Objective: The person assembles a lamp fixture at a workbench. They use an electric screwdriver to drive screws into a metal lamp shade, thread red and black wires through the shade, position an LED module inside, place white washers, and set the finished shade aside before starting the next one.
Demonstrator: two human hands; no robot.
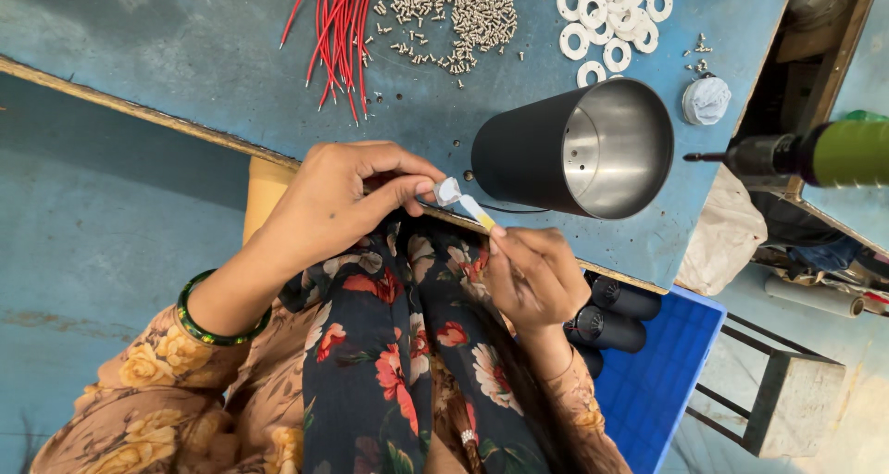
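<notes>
At the blue bench edge, our left hand [338, 201] pinches a small white part [448, 191]; our right hand [535, 275] pinches its yellow-white strip [477, 212], beside the black cylindrical housing [532, 155].

A worn blue worktable [213, 57] stands over a blue-painted floor [83, 252]

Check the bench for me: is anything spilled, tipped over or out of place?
The black cylinder housing lies on its side near the blue table edge. Screws and white rings sit in loose piles with strays. Both hands pinch a small white part. Nothing looks damaged.
</notes>
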